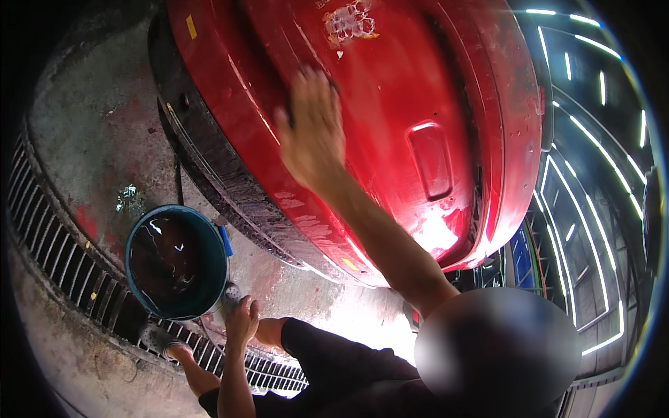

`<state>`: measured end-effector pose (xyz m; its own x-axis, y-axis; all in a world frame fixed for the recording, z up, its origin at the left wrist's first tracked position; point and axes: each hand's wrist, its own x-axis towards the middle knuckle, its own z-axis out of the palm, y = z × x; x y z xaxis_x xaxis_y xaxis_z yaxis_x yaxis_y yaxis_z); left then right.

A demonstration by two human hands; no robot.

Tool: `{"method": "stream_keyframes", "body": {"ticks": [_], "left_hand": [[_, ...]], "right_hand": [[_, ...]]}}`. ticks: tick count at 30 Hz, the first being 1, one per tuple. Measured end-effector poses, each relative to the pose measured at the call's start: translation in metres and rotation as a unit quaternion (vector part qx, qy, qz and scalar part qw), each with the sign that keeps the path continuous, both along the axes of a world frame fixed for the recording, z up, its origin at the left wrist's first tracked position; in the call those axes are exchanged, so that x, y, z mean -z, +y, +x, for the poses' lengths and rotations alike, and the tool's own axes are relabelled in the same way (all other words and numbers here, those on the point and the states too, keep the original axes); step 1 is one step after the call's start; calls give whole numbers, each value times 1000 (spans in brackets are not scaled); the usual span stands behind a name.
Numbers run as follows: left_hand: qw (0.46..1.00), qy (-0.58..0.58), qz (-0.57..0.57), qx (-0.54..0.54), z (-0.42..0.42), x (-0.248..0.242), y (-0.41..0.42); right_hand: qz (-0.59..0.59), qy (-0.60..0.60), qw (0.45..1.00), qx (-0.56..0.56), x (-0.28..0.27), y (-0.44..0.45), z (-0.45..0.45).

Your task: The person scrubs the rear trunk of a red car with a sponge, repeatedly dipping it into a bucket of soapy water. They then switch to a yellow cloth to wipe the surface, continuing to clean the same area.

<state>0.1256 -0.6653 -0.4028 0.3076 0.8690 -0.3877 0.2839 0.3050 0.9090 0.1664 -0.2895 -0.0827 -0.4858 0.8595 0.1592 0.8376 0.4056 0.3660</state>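
Observation:
My right hand (313, 130) lies flat on the red painted body panel of a car (376, 104), palm down and fingers together, slightly blurred. What is under the palm is hidden. Near the hand runs a long crease, and pale scuffs mark the paint. Farther along sits a rough patch of residue (350, 21). A rectangular recess (431, 162) is pressed into the panel to the right. My left hand (243, 318) hangs loosely by my leg, close to a dark teal bucket (222, 282), with nothing visible in it. Dark, reddish-looking liquid (175, 256) stands in the bucket.
Dark lower trim (219, 172), dusty and streaked, edges the car. A slatted metal drain grate (62, 261) curves past my feet in grey clogs (157, 339). The stained concrete floor (104, 104) has a wet spot. Yellow tape (192, 27) sticks to the car.

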Motion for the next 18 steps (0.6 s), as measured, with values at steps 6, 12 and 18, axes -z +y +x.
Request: {"method": "stream_keyframes", "body": {"ticks": [6,12,18], "left_hand": [[998,-1,-52,25,-6,-12,2],[1000,-3,-13,12,4,-8,-2],[1000,-3,-21,-10,1,0,-8]], "right_hand": [[34,-24,996,73,1,-97,101],[-20,41,998,-50,-12,29,-9],[48,-74,996,-25,-12,-60,86]]}}
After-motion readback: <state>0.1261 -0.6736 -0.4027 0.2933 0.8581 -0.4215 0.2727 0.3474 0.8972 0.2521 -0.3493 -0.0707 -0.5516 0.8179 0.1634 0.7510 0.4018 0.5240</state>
